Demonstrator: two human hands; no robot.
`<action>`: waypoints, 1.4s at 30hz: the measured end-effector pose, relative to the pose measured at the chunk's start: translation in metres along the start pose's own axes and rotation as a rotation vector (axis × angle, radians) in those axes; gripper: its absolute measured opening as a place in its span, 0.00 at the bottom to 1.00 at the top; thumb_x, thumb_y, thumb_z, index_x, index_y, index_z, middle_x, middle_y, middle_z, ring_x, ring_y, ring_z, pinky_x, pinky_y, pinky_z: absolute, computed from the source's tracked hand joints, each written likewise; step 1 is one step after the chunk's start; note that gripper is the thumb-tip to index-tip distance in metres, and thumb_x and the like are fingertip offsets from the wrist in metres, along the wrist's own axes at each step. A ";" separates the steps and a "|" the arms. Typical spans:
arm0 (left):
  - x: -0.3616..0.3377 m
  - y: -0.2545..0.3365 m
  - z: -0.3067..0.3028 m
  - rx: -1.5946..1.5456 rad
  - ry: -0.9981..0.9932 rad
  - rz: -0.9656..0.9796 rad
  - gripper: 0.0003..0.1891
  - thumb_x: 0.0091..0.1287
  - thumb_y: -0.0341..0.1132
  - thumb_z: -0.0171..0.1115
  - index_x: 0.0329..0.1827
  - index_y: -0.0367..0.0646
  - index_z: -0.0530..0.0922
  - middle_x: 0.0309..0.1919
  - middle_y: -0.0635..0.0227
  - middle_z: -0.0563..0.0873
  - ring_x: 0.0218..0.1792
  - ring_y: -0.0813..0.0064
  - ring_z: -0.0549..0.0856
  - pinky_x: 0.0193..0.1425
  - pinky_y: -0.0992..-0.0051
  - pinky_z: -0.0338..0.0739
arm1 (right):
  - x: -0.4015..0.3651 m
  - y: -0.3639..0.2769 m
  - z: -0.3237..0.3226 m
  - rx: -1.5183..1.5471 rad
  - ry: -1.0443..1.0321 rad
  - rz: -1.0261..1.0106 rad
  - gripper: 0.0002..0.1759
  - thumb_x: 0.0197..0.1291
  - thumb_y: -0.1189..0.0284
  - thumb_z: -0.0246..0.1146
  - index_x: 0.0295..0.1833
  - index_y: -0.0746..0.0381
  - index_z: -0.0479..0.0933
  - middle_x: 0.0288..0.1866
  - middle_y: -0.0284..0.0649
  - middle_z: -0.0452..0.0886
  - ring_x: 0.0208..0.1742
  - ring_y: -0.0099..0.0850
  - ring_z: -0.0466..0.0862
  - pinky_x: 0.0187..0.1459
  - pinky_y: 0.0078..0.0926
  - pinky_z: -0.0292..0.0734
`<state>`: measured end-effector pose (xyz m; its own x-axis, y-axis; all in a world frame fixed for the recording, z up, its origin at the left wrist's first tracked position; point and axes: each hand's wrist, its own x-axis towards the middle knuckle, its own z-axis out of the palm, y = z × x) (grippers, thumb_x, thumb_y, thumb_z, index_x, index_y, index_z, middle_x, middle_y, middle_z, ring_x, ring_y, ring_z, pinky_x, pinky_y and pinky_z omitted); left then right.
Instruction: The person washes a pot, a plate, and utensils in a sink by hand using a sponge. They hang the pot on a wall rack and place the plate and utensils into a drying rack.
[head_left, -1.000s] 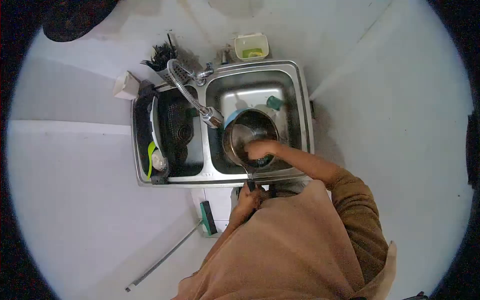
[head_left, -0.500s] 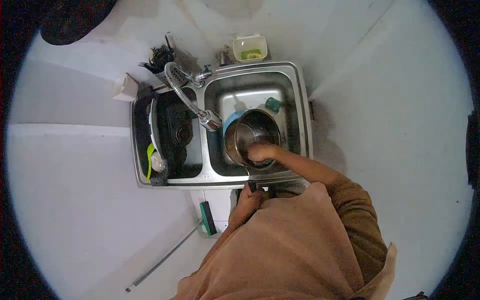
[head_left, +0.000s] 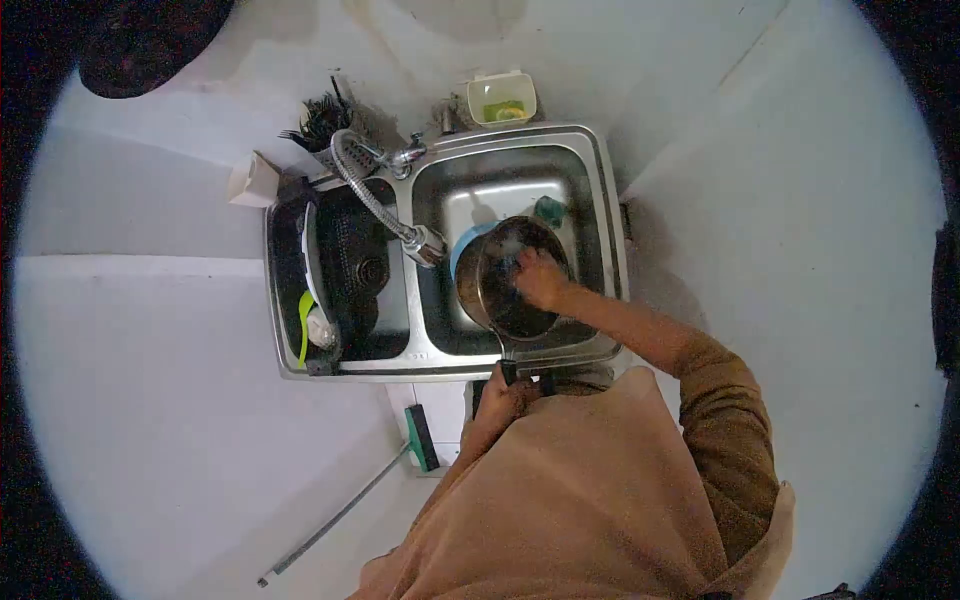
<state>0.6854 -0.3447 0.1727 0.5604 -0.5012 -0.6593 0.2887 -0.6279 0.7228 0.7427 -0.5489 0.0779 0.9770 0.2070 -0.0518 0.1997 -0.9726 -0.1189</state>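
Note:
In the head view a deep, dark-bottomed saucepan (head_left: 474,290) is tilted inside the right sink basin (head_left: 590,260), its inside turned to the right. My left hand (head_left: 503,396) is closed around its black handle at the sink's front edge. Inside the saucepan, my right hand (head_left: 541,280) has its fingers curled against the inner wall; whatever they hold, if anything, is hidden. A blue rounded thing (head_left: 463,245) shows partly behind the pan. Just beyond the pan a small green object (head_left: 549,210) lies on the basin floor.
A flexible faucet (head_left: 422,245) hangs over the basin divider. The left basin has a black rack (head_left: 345,230) with a white plate (head_left: 309,250) and a lime-green utensil (head_left: 304,320). Behind stand a utensil holder (head_left: 345,155) and a pale container (head_left: 500,98). A green squeegee (head_left: 421,438) leans below.
My right hand has moved up and to the right inside the saucepan, and the pan has shifted slightly right. My left hand keeps its grip on the handle.

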 end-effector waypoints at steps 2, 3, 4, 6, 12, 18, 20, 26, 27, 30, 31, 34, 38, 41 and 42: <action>0.006 -0.014 0.000 -0.058 -0.015 -0.006 0.15 0.60 0.34 0.51 0.49 0.39 0.67 0.31 0.66 0.79 0.26 0.77 0.76 0.31 0.77 0.71 | -0.002 -0.015 0.036 0.350 -0.381 0.048 0.13 0.42 0.71 0.54 0.33 0.66 0.79 0.41 0.50 0.78 0.45 0.40 0.76 0.49 0.40 0.69; 0.008 -0.021 0.001 -0.118 -0.031 -0.015 0.14 0.60 0.33 0.50 0.48 0.39 0.67 0.30 0.68 0.78 0.24 0.80 0.74 0.28 0.78 0.70 | 0.003 -0.018 0.035 0.352 -0.382 0.050 0.13 0.42 0.71 0.54 0.33 0.66 0.79 0.41 0.50 0.78 0.45 0.40 0.76 0.49 0.40 0.69; 0.009 -0.022 0.001 -0.116 -0.035 -0.016 0.14 0.60 0.33 0.50 0.48 0.39 0.67 0.30 0.68 0.78 0.24 0.80 0.74 0.28 0.78 0.70 | 0.011 -0.024 0.030 0.462 -0.478 -0.083 0.14 0.44 0.72 0.52 0.35 0.67 0.77 0.40 0.51 0.78 0.43 0.41 0.77 0.49 0.40 0.70; 0.010 -0.024 0.003 -0.348 -0.065 -0.023 0.11 0.60 0.30 0.50 0.45 0.40 0.67 0.27 0.71 0.76 0.22 0.82 0.72 0.24 0.80 0.66 | 0.024 -0.033 0.022 0.572 -0.574 -0.222 0.15 0.46 0.72 0.51 0.37 0.69 0.76 0.40 0.52 0.78 0.42 0.42 0.78 0.49 0.40 0.71; 0.013 -0.018 -0.007 -0.401 -0.134 -0.018 0.09 0.60 0.27 0.50 0.43 0.42 0.66 0.25 0.72 0.74 0.22 0.81 0.72 0.23 0.79 0.66 | 0.058 -0.044 -0.020 2.452 -0.017 1.042 0.15 0.58 0.68 0.48 0.39 0.66 0.76 0.35 0.46 0.80 0.35 0.41 0.80 0.40 0.42 0.75; 0.026 -0.048 0.000 -0.572 -0.085 0.021 0.12 0.60 0.27 0.50 0.46 0.40 0.66 0.30 0.70 0.76 0.26 0.79 0.75 0.28 0.80 0.69 | 0.035 -0.047 -0.002 1.529 0.020 0.379 0.11 0.54 0.71 0.52 0.40 0.61 0.76 0.41 0.49 0.78 0.43 0.42 0.78 0.44 0.41 0.74; 0.019 -0.038 0.003 -0.546 -0.057 0.037 0.12 0.60 0.28 0.50 0.46 0.40 0.66 0.30 0.70 0.76 0.27 0.78 0.75 0.30 0.79 0.70 | 0.018 -0.034 0.019 0.923 -0.372 0.075 0.13 0.46 0.73 0.54 0.39 0.65 0.76 0.41 0.52 0.78 0.45 0.46 0.77 0.47 0.41 0.72; 0.010 -0.014 -0.010 -0.324 -0.132 -0.084 0.12 0.62 0.32 0.50 0.48 0.39 0.68 0.36 0.67 0.77 0.35 0.77 0.76 0.39 0.77 0.71 | 0.029 0.017 -0.035 -0.156 -0.057 -0.139 0.14 0.47 0.68 0.56 0.40 0.61 0.77 0.39 0.44 0.78 0.49 0.35 0.73 0.50 0.36 0.65; 0.012 -0.017 -0.009 -0.404 -0.160 -0.030 0.13 0.61 0.32 0.50 0.48 0.39 0.68 0.38 0.66 0.78 0.36 0.77 0.76 0.40 0.78 0.71 | 0.032 0.021 -0.031 -0.154 -0.057 -0.136 0.14 0.47 0.68 0.56 0.40 0.61 0.77 0.39 0.44 0.78 0.49 0.35 0.73 0.50 0.36 0.65; 0.012 -0.023 -0.012 -0.553 -0.159 -0.079 0.14 0.61 0.31 0.49 0.49 0.40 0.68 0.40 0.66 0.78 0.37 0.77 0.76 0.41 0.78 0.71 | 0.039 0.029 -0.007 -0.175 0.364 -0.360 0.20 0.49 0.66 0.54 0.49 0.60 0.72 0.50 0.42 0.73 0.50 0.34 0.71 0.51 0.36 0.63; 0.013 -0.028 -0.011 -0.552 -0.158 -0.080 0.14 0.61 0.31 0.49 0.49 0.40 0.68 0.40 0.66 0.78 0.37 0.77 0.76 0.41 0.78 0.71 | 0.035 0.024 -0.003 -0.174 0.364 -0.360 0.20 0.49 0.66 0.54 0.49 0.60 0.72 0.50 0.42 0.73 0.50 0.34 0.71 0.51 0.36 0.63; 0.014 -0.024 -0.007 -0.497 -0.009 0.014 0.12 0.57 0.33 0.60 0.41 0.39 0.70 0.33 0.65 0.80 0.30 0.75 0.78 0.32 0.76 0.74 | 0.016 -0.009 -0.009 -0.059 -0.279 0.026 0.24 0.48 0.69 0.55 0.54 0.64 0.69 0.50 0.46 0.73 0.54 0.34 0.71 0.53 0.34 0.64; 0.008 -0.002 -0.016 -0.167 -0.042 -0.033 0.12 0.59 0.33 0.55 0.44 0.39 0.69 0.34 0.65 0.79 0.32 0.76 0.77 0.35 0.76 0.73 | 0.023 -0.030 -0.023 0.519 -0.638 0.071 0.25 0.51 0.70 0.54 0.56 0.66 0.68 0.54 0.50 0.72 0.54 0.39 0.72 0.54 0.32 0.65; 0.010 -0.004 -0.018 -0.109 -0.089 -0.013 0.11 0.61 0.30 0.50 0.47 0.41 0.69 0.34 0.67 0.78 0.33 0.77 0.77 0.36 0.79 0.71 | 0.038 -0.039 -0.069 1.080 -0.539 0.104 0.24 0.54 0.69 0.54 0.56 0.68 0.66 0.55 0.50 0.71 0.54 0.39 0.73 0.54 0.30 0.67; 0.009 -0.004 -0.019 -0.171 -0.077 -0.029 0.11 0.61 0.30 0.51 0.47 0.42 0.69 0.33 0.67 0.78 0.32 0.78 0.77 0.33 0.80 0.72 | 0.048 -0.042 -0.040 1.405 -0.288 0.217 0.25 0.54 0.68 0.56 0.57 0.68 0.66 0.53 0.50 0.73 0.53 0.37 0.73 0.53 0.30 0.68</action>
<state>0.7037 -0.3359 0.1679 0.4907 -0.5325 -0.6897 0.4351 -0.5361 0.7234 0.7846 -0.5023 0.1202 0.8954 0.2501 -0.3685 -0.3499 -0.1169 -0.9295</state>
